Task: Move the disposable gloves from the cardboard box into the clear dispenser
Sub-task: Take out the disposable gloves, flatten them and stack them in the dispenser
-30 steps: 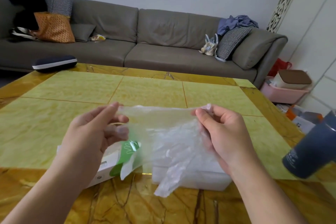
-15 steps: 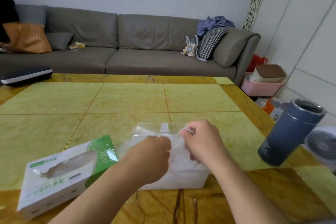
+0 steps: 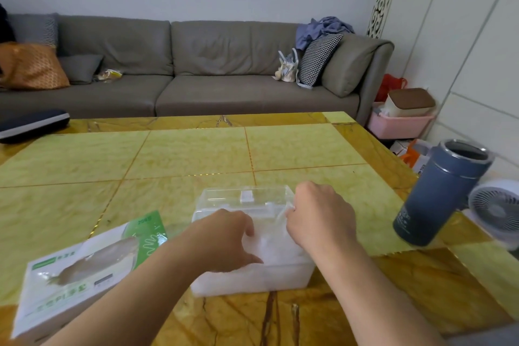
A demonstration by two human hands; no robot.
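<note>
The clear dispenser (image 3: pixel 247 281) stands on the table near its front edge, its lid (image 3: pixel 247 196) tipped open at the back. Thin translucent gloves (image 3: pixel 269 247) fill it. My left hand (image 3: pixel 227 239) lies palm down on the gloves inside the dispenser, fingers curled. My right hand (image 3: pixel 317 219) is at the dispenser's right rim, fingers pinched on a bit of glove plastic. The white and green cardboard box (image 3: pixel 84 270) lies flat to the left, a glove showing in its oval slot.
A dark blue tumbler (image 3: pixel 441 194) stands at the table's right edge, with a small white fan (image 3: pixel 497 211) on the floor beyond it. A grey sofa (image 3: pixel 196 73) runs behind the yellow marble table (image 3: pixel 196 154). A dark case (image 3: pixel 31 123) rests at the far left.
A second ago both hands held a glove spread open above the table. They have lowered it into the dispenser and now press on it; the view has shifted left to right.
</note>
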